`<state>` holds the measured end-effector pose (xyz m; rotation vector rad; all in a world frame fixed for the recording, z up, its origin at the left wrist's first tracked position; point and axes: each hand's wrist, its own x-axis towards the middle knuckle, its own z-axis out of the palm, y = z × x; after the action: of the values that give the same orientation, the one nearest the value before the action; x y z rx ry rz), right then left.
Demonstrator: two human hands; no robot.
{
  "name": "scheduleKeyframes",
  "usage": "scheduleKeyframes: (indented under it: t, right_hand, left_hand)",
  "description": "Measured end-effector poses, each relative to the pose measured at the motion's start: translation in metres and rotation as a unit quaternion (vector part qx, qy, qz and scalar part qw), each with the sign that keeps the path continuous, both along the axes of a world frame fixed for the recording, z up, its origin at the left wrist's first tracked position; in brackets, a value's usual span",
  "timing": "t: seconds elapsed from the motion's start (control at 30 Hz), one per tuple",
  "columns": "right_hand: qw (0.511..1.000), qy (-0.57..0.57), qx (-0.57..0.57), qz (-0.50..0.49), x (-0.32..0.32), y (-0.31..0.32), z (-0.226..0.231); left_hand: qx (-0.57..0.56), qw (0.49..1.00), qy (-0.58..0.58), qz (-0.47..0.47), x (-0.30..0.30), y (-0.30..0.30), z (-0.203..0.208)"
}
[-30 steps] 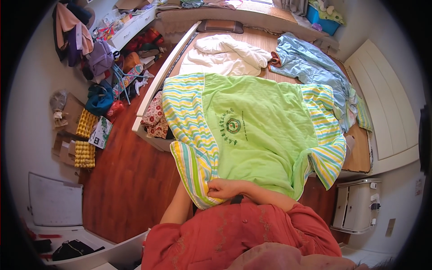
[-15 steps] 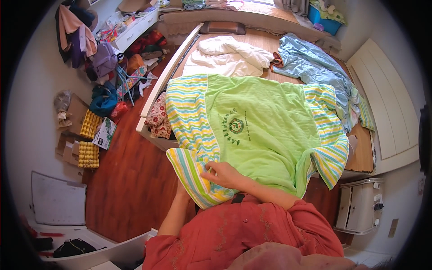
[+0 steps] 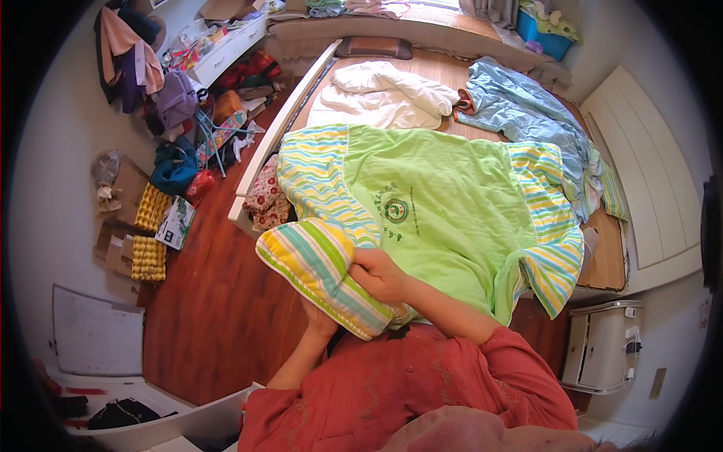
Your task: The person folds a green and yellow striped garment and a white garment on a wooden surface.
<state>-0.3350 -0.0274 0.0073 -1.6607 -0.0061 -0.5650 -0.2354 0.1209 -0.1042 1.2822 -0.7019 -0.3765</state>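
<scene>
A light green quilt [image 3: 444, 207] with striped yellow, white and blue side borders lies spread over the near part of the bed, its front edge reaching my body. Its near left striped corner [image 3: 305, 252] is lifted and puffed up in front of me. Closed on the striped fabric beside this corner is my right hand [image 3: 380, 275]. My left hand [image 3: 320, 320] is under the same corner; the cloth hides its fingers.
On the bed behind the quilt are a white cover [image 3: 376, 94] and a rumpled blue cover [image 3: 520, 102]. Bags, a blue folding stool [image 3: 215, 139] and yellow egg trays [image 3: 149, 258] crowd the left side. A cream cabinet [image 3: 602, 343] stands at right.
The striped corner has risen and swung left and away from me, changing from flat to rounded. My right hand has moved slightly right and closed on the fabric.
</scene>
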Motion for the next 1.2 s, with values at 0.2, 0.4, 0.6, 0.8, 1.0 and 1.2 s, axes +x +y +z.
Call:
scheduleKeyframes:
  t: [0.2, 0.4, 0.6, 0.8, 1.0, 1.2]
  right_hand:
    - [0.999, 0.012, -0.025, -0.016, 0.007, 0.007, -0.040]
    - [0.993, 0.029, 0.073, -0.091, 0.007, 0.006, -0.038]
    - [0.993, 0.047, 0.042, -0.100, 0.014, 0.005, -0.060]
    - [0.998, 0.054, -0.006, -0.032, 0.005, 0.001, -0.045]
    - [0.958, -0.033, -0.266, -0.099, -0.005, 0.026, -0.049]
    - [0.995, 0.098, -0.029, -0.009, -0.004, 0.006, -0.070]
  left_hand:
    - [-0.044, 0.951, -0.289, 0.098, -0.007, -0.021, 0.079]
    - [-0.002, 0.988, -0.088, 0.126, -0.018, -0.020, 0.065]
    - [0.153, 0.978, -0.137, 0.045, -0.027, -0.010, 0.057]
    - [0.089, 0.987, -0.101, 0.083, 0.004, -0.008, 0.058]
    - [0.030, 0.998, -0.046, 0.042, 0.011, -0.013, 0.088]
    - [-0.060, 0.984, 0.170, -0.007, 0.026, -0.008, 0.070]
